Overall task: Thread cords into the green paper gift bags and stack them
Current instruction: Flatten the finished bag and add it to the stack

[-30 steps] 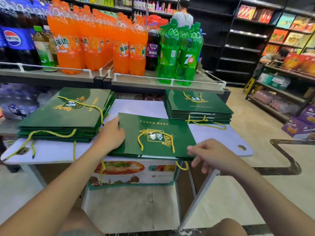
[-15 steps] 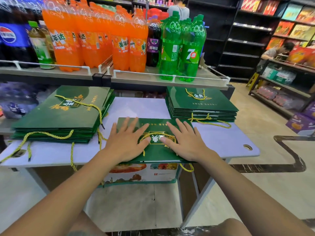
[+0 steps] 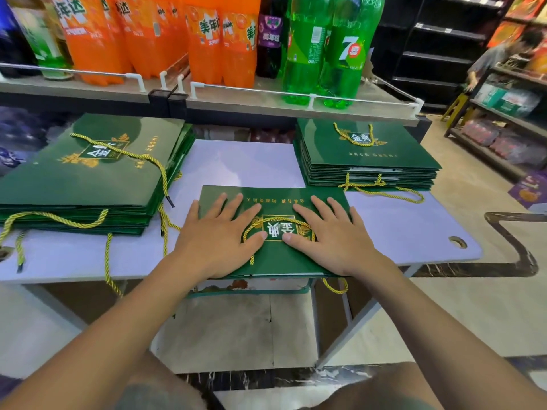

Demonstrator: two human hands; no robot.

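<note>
A flat green paper gift bag lies at the near edge of the white table, its gold cord looped over the printed logo. My left hand presses flat on the bag's left half with fingers spread. My right hand presses flat on its right half. A tall stack of corded green bags lies to the left, cords trailing over the table edge. A second stack of green bags sits at the back right.
A shelf of orange, purple and green soda bottles runs just behind the table. A printed box sits under the table. Store shelving and a person stand at the right across an open floor.
A second ago my left hand rested on the bag's left edge and my right hand hovered by its right corner. Both now lie flat on top, and the view has closed in.
</note>
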